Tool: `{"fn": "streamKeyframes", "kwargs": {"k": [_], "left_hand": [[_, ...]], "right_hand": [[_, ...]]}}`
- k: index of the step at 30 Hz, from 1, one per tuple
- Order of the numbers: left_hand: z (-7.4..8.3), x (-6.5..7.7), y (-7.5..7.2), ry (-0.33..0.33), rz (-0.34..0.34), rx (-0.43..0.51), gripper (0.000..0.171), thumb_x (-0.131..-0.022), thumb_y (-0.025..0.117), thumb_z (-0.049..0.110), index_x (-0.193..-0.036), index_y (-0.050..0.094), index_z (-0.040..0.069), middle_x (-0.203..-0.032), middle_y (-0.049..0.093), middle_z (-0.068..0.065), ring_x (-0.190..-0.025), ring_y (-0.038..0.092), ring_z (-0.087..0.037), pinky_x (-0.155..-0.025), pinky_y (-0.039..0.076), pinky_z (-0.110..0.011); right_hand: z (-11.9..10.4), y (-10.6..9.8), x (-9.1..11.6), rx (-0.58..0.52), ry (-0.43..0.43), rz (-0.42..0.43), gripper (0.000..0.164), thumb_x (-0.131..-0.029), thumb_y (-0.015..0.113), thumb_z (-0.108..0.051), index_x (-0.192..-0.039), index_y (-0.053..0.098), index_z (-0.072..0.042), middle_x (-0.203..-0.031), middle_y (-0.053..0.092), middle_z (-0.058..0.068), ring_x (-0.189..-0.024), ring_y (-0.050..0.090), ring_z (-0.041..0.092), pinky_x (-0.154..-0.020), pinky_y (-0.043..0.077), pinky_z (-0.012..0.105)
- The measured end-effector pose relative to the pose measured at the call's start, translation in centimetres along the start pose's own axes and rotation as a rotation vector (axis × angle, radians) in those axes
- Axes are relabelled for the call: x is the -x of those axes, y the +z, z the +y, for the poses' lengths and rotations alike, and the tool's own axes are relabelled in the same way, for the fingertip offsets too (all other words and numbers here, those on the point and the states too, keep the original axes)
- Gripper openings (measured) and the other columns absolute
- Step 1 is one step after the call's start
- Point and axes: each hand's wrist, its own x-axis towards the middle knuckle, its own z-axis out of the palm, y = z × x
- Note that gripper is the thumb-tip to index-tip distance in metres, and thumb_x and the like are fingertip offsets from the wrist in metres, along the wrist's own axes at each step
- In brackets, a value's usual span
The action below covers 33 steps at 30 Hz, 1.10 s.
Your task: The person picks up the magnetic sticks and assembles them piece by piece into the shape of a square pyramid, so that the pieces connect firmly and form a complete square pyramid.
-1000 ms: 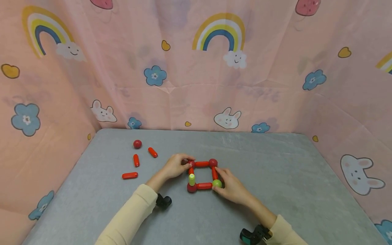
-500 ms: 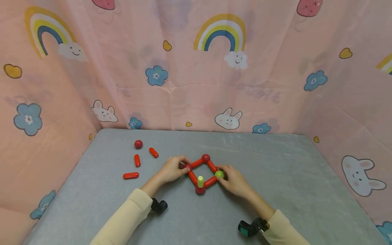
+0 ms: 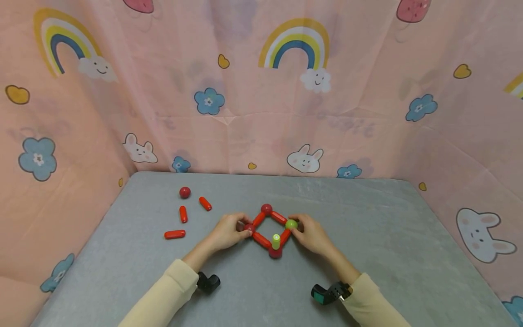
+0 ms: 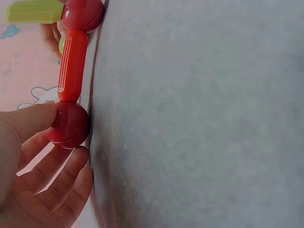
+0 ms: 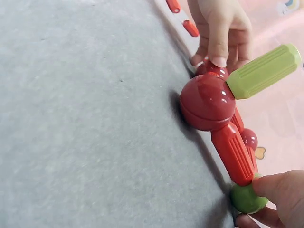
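Observation:
Red magnetic rods and balls form a diamond-shaped frame on the table, with a green ball (image 3: 291, 224) at its right corner. From the front red ball (image 3: 275, 252) a short light-green rod (image 3: 276, 241) stands upright. My left hand (image 3: 228, 232) holds the left corner's red ball (image 4: 70, 124) between thumb and fingers. At the opposite corner, my right hand (image 3: 312, 234) grips the green ball, thumb on its near side in the right wrist view. The far red ball (image 3: 266, 209) is untouched.
Left of the frame lie a loose red ball (image 3: 185, 192) and three loose red rods, the nearest one (image 3: 175, 234) lying sideways. Grey cloth covers the table (image 3: 367, 218). A pink patterned curtain (image 3: 245, 136) rises behind it and at both sides.
The frame has turned counterclockwise from a square-on stance to a diamond. The green ball moved away from me with my right hand; the left ball came nearer with my left hand.

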Motion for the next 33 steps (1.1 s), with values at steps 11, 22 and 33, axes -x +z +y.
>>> {"fn": "streamKeyframes", "kwargs": {"k": [11, 22, 33], "left_hand": [[0.2, 0.7, -0.1, -0.026, 0.0, 0.02, 0.019, -0.08, 0.069, 0.01, -0.099, 0.065, 0.01, -0.088, 0.066, -0.001, -0.074, 0.06, -0.009, -0.058, 0.047, -0.023], [0.3, 1.7, -1.4, -0.009, 0.017, 0.005, 0.025, -0.082, 0.068, 0.012, -0.106, 0.065, 0.01, -0.104, 0.065, -0.003, -0.084, 0.061, -0.012, -0.066, 0.05, -0.027], [0.4, 4.2, -5.0, 0.023, 0.112, -0.039, 0.028, -0.081, 0.07, 0.012, -0.108, 0.064, 0.008, -0.107, 0.063, -0.009, -0.097, 0.06, -0.025, -0.08, 0.051, -0.037]], "right_hand": [[-0.1, 0.4, -0.5, -0.021, 0.033, -0.008, 0.03, -0.083, 0.064, -0.007, -0.112, 0.061, -0.001, -0.098, 0.06, 0.011, -0.074, 0.051, 0.017, -0.066, 0.043, 0.03], [-0.3, 0.4, -0.4, -0.022, 0.048, -0.011, 0.03, -0.083, 0.064, -0.007, -0.112, 0.061, -0.001, -0.093, 0.059, 0.009, -0.072, 0.048, 0.014, -0.063, 0.041, 0.028], [-0.1, 0.5, -0.4, -0.039, 0.053, -0.009, 0.029, -0.083, 0.063, -0.006, -0.111, 0.061, -0.001, -0.094, 0.059, 0.009, -0.072, 0.049, 0.014, -0.064, 0.042, 0.028]]}}
